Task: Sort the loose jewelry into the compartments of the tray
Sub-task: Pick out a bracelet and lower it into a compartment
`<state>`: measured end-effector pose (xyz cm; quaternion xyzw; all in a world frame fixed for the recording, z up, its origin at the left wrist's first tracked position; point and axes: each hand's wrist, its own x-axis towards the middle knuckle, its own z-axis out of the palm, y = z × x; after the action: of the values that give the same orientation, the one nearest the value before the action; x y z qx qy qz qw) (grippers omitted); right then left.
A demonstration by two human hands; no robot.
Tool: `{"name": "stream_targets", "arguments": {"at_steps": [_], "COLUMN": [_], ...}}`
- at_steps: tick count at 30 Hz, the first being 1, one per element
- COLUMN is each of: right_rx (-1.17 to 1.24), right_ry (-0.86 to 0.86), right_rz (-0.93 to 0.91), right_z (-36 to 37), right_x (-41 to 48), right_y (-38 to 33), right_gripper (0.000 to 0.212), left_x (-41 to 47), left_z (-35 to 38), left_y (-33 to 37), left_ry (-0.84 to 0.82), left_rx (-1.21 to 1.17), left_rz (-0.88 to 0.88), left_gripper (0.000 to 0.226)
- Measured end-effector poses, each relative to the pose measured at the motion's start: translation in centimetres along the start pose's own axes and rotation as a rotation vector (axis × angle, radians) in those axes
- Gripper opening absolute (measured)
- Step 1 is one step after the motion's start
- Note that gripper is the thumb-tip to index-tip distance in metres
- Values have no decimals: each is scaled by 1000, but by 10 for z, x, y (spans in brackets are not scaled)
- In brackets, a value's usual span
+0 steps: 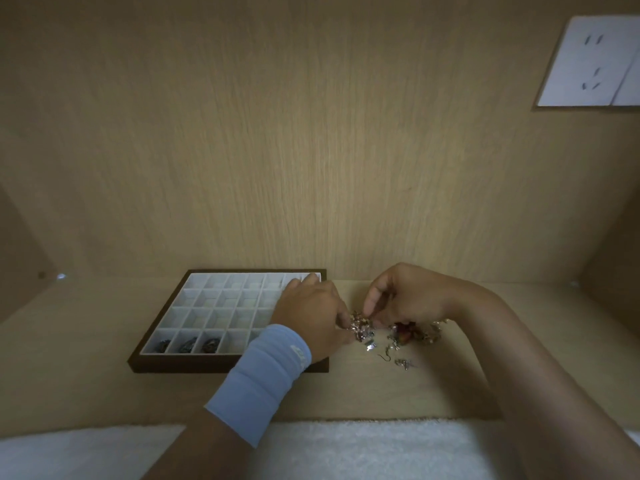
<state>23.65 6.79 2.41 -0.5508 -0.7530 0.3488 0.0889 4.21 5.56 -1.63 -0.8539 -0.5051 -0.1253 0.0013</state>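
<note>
A dark-framed tray [221, 366] with white square compartments lies on the wooden shelf at centre left. Three compartments in its near row hold dark jewelry pieces [187, 344]. To its right lies a loose jewelry pile [398, 336] of silver, gold and reddish bits. My left hand [311, 317], with a light blue wristband, reaches over the tray's right edge and pinches into the pile's left end. My right hand [405, 299] hovers over the pile, thumb and fingers pinching the same small cluster [360, 323]. The tray's right columns are hidden by my left hand.
A wooden back wall rises right behind the tray. A white towel [346, 452] covers the shelf's near edge. A white wall socket [592, 60] sits at the upper right. A stray earring hook [384, 357] and silver bits [405, 362] lie nearer than the pile.
</note>
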Motion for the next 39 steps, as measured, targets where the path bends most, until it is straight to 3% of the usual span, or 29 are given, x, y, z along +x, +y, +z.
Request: {"name": "stream_targets", "arguments": {"at_steps": [6, 10, 17, 23, 26, 29, 35, 39], "right_rx": [-144, -112, 156, 396, 662, 707, 661, 735], "right_ry": [-81, -23, 136, 164, 96, 34, 185, 279], "right_rz": [71, 58, -122, -178, -209, -253, -277, -284], "right_z": [-1, 5, 14, 12, 15, 18, 19, 15], "right_x": [2, 4, 7, 5, 6, 7, 7, 7], "right_y": [5, 0, -11, -19, -25, -26, -29, -31], "right_gripper": [28, 26, 3, 14, 11, 12, 8, 12], "left_x": [0, 1, 2, 5, 6, 4, 0, -4], "left_z": [3, 1, -18, -35, -42, -52, -64, -68], "left_y": [1, -3, -17, -16, -15, -18, -25, -33], "left_ry": [42, 46, 61, 86, 88, 114, 137, 78], "left_rx": [51, -23, -706, -1102, -1249, -1278, -1167, -1237], "left_rz": [-5, -17, -191, -231, -225, -230, -250, -281], "left_gripper": [21, 20, 9, 14, 15, 16, 17, 12]}}
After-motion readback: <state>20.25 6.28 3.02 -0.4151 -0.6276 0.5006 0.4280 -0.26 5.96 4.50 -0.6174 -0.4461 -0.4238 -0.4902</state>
